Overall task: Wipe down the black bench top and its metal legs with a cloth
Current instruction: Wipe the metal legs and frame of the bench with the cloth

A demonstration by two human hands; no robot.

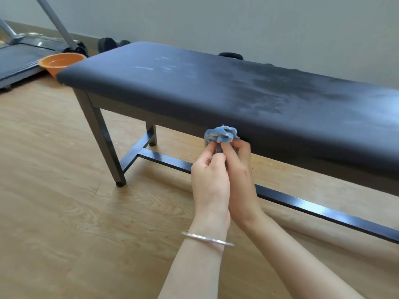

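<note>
Both hands met in front of the near long edge of the bench. The left hand (208, 175), with a silver bangle (207, 240) on its wrist, and the right hand (239, 169) lay side by side and touching. The fingers of each were curled and pinched a bunched blue cloth (221, 134) between them. The cloth stood above the fingertips, against the front edge of the black bench top (216, 87); whether it touched the padding could not be told. The bench top showed pale, dusty smears over its middle and right part. Below it, the near metal leg (101, 134) and the far leg (151, 132) stood on the wooden floor (54, 212), joined by a low crossbar (302, 203) that ran behind the hands. An orange bowl (60, 61) sat on the floor just beyond the bench's left end, beside a treadmill (19, 59).
</note>
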